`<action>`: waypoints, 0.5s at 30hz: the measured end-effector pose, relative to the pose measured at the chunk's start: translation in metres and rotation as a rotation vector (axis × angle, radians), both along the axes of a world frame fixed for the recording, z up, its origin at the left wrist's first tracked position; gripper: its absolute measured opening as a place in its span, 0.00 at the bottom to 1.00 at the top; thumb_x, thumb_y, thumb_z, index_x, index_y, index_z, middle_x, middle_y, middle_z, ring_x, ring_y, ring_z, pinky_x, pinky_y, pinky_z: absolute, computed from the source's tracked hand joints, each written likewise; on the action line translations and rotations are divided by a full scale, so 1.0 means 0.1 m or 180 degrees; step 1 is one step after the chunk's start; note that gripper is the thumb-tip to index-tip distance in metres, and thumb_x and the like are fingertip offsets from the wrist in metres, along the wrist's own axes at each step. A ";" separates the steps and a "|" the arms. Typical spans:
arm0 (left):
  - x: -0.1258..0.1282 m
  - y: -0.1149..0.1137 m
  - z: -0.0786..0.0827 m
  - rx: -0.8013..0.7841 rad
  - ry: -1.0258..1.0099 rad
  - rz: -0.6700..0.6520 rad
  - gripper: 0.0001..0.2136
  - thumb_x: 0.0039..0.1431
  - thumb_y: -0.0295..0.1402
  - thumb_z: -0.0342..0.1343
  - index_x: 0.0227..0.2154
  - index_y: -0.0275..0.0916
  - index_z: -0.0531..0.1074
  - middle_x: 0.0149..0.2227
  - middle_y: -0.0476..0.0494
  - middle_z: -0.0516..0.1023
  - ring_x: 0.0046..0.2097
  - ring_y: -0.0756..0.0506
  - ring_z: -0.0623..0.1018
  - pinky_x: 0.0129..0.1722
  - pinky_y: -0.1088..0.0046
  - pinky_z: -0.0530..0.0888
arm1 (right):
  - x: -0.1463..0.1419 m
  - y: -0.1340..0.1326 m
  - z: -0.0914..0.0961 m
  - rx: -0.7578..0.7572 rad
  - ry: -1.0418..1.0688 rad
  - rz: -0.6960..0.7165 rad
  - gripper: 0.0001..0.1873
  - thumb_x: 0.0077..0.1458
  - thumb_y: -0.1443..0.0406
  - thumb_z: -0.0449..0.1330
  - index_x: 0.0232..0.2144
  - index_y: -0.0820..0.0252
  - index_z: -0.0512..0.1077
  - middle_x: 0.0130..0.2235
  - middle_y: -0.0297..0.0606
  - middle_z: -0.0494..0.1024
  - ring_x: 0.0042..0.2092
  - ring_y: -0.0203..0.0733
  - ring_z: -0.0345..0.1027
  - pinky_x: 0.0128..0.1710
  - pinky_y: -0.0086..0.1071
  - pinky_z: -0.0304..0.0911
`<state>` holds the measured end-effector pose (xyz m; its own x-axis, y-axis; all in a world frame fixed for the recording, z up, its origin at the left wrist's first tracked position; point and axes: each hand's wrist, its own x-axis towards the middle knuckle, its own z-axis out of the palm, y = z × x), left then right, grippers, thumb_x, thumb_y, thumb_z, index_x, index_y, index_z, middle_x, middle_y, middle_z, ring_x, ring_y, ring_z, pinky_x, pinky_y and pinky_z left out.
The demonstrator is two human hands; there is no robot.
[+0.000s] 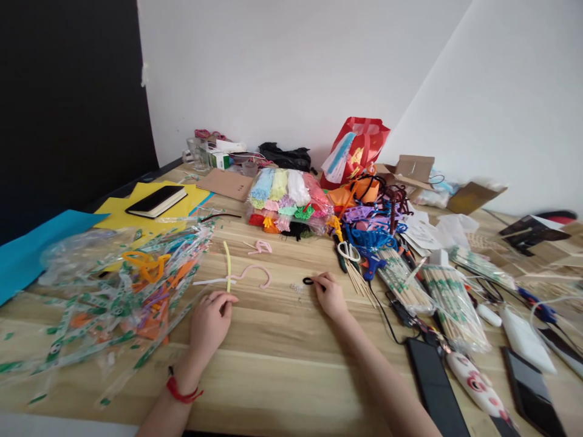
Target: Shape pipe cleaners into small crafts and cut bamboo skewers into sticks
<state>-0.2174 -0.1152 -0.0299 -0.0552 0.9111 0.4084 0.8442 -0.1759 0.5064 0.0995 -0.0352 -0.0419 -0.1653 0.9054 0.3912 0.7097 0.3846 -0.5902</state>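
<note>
Toward the left of the wooden table, my left hand rests with its fingers curled in. A yellow pipe cleaner reaches down to those fingers; whether they grip its end is hidden. It crosses a white pipe cleaner. Just beyond lies a pink pipe cleaner bent into a hook, and farther back a small pink bent shape. My right hand has its fingertips pinched at the edge of a small black ring, on or close to the tabletop. Beside the ring are tiny clear bits.
Plastic wrappers spread across the left. A bag of coloured pipe cleaners sits at the back, near a red bag. To the right are scissors, a blue glue gun, wooden sticks and a phone.
</note>
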 end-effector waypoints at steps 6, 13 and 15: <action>0.01 0.00 0.03 0.0008 -0.0033 -0.0017 0.10 0.52 0.27 0.46 0.26 0.42 0.72 0.33 0.45 0.77 0.37 0.44 0.74 0.39 0.68 0.69 | 0.29 -0.13 -0.03 0.0130 -0.0212 -0.1245 0.15 0.55 0.64 0.50 0.36 0.61 0.76 0.33 0.43 0.72 0.34 0.43 0.67 0.37 0.34 0.62; 0.01 0.00 0.00 0.0036 0.0038 -0.0007 0.10 0.53 0.27 0.46 0.27 0.42 0.73 0.33 0.45 0.77 0.38 0.43 0.74 0.39 0.67 0.69 | -0.22 -0.33 -0.07 -0.0079 -0.0437 -0.0931 0.15 0.55 0.69 0.49 0.35 0.57 0.76 0.32 0.42 0.70 0.30 0.39 0.67 0.31 0.29 0.60; 0.00 0.00 0.00 0.0036 0.0035 -0.0026 0.10 0.53 0.27 0.46 0.27 0.42 0.73 0.33 0.45 0.77 0.38 0.43 0.74 0.39 0.67 0.69 | -0.36 -0.34 -0.05 -0.0133 -0.0362 -0.0830 0.15 0.54 0.70 0.49 0.34 0.58 0.76 0.32 0.42 0.70 0.31 0.39 0.67 0.31 0.29 0.60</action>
